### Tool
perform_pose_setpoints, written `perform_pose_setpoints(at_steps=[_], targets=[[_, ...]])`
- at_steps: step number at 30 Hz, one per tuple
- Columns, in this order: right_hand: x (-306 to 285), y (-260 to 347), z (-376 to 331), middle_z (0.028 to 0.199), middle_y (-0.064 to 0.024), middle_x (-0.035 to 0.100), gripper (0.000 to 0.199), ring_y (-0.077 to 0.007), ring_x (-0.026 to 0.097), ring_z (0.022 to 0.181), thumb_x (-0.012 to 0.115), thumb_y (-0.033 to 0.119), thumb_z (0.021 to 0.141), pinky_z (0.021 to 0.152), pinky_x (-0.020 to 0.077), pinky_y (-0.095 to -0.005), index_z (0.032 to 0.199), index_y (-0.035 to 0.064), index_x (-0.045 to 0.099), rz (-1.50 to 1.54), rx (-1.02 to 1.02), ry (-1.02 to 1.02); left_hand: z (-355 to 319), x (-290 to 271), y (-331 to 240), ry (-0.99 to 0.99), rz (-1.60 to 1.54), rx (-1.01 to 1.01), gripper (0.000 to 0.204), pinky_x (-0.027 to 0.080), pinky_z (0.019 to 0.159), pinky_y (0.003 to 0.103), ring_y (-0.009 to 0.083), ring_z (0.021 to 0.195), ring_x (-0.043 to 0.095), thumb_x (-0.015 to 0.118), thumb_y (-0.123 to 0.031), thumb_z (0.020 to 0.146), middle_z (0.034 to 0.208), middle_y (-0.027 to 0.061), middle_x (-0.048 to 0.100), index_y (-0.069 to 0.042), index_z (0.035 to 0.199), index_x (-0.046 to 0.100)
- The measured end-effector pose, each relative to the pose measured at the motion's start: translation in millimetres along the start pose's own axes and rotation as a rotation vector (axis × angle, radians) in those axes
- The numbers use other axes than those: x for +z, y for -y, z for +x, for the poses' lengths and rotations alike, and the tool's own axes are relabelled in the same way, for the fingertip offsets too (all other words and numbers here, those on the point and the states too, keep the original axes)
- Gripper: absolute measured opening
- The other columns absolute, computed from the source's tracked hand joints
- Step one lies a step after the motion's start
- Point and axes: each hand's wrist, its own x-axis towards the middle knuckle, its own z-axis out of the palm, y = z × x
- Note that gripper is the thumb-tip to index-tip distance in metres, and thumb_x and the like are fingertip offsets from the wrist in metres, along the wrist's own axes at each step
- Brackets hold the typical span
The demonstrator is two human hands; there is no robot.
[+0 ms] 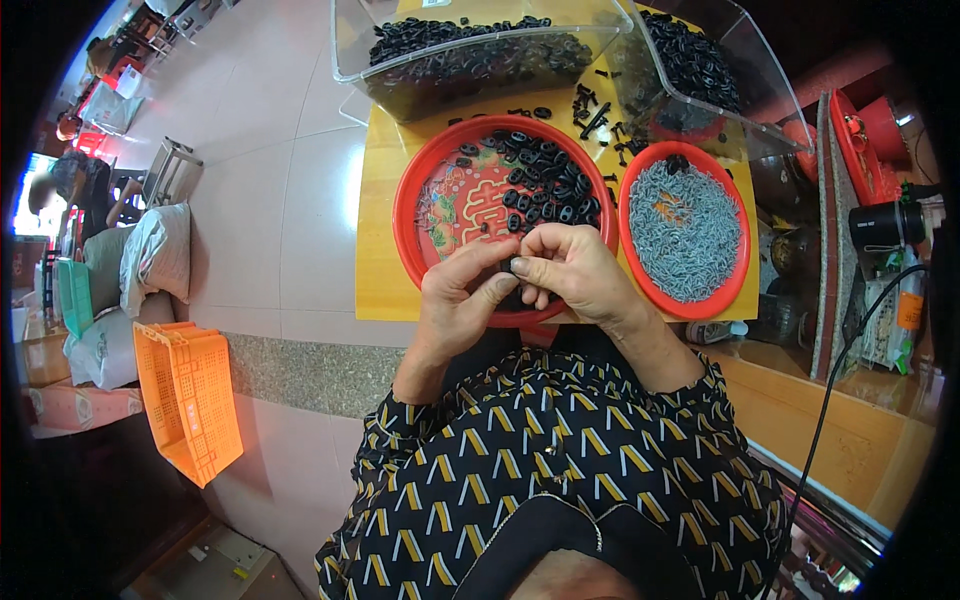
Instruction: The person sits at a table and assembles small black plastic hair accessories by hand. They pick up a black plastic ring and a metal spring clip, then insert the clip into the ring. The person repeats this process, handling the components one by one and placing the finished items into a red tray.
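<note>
Working over the near edge of the bench [380,280], a little left of its middle, with the left hand [462,295] and right hand [575,270] together at the fingertips. Clamped from both sides on a small black part [508,268], held above the near rim of the large red tray [404,235]. Too well covered by fingers to tell which way up, or whether joined to anything else.

Best to steady the part in the left finger and thumb, probably, and to leave the pressing to the right thumb. Align first, then push straight rather than at a slant; at any sudden resistance, ease off and line up again instead of forcing. Stay low over the tray, so as to catch a slip inside the rim and not lose it off the bench's near edge.

Pick from the black oval pieces [550,180] heaped toward the tray's right side, nearest to the working spot. Avoid knocking the smaller red tray [690,309] by the bench's right edge, full of small grey pieces [680,225]. Leave alone the loose dark bits [600,120] toward the far right corner, beside the clear bins [350,40].
</note>
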Motion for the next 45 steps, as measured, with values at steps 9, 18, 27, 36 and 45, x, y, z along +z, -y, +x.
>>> perform_pose_setpoints(at_steps=[9,18,27,36,45], targets=[[-90.9,113.6,12.1,0.070,-0.0088,0.059,0.013,-0.0119,0.057,0.062,0.054,0.010,0.081,0.054,0.0470,-0.0209,0.085,-0.0028,0.056,0.172,-0.580,-0.407,-0.6,-20.2,-1.2,-0.119,0.095,-0.013,0.031,0.044,0.070,0.024,0.0111,0.076,0.053,0.056,0.000,0.079,0.083,0.0048,0.054,0.006,0.109,0.049],[-31.3,17.7,15.7,0.073,-0.0152,0.056,0.010,-0.0306,0.055,0.073,0.058,0.011,0.071,0.066,0.0440,-0.0375,0.074,0.0016,0.060,-1.074,-0.485,-0.311,8.2,-19.2,-1.1,-0.147,0.420,0.038,0.019,0.042,0.059,0.022,0.0126,0.065,0.053,0.060,0.002,0.073,0.076,0.0079,0.054,0.003,0.092,0.057],[-13.8,-13.0,32.5,0.076,-0.0136,0.050,0.010,-0.0290,0.049,0.077,0.062,0.009,0.067,0.070,0.0418,-0.0368,0.072,0.0010,0.059,-1.435,-0.454,-0.300,29.7,-16.7,-1.4,-0.094,0.772,0.162,0.016,0.046,0.061,0.029,0.0229,0.069,0.057,0.059,0.002,0.071,0.082,0.0133,0.055,0.003,0.087,0.057],[-15.1,-20.1,38.3,0.078,-0.0151,0.051,0.011,-0.0298,0.049,0.078,0.055,0.004,0.061,0.066,0.0410,-0.0395,0.072,0.0001,0.055,-1.512,-0.473,-0.265,33.5,-59.4,-10.8,-0.304,1.021,0.258,0.018,0.043,0.066,0.037,0.0316,0.076,0.053,0.058,0.004,0.065,0.080,0.0154,0.054,0.001,0.083,0.056],[-11.5,-13.5,35.9,0.079,-0.0152,0.052,0.011,-0.0289,0.050,0.079,0.053,0.008,0.064,0.067,0.0409,-0.0380,0.073,0.0007,0.055,-1.580,-0.471,-0.289,49.5,-43.0,1.5,0.014,1.256,0.138,0.010,0.043,0.067,0.037,0.0310,0.075,0.052,0.060,-0.005,0.065,0.075,0.0147,0.054,0.000,0.074,0.059]])
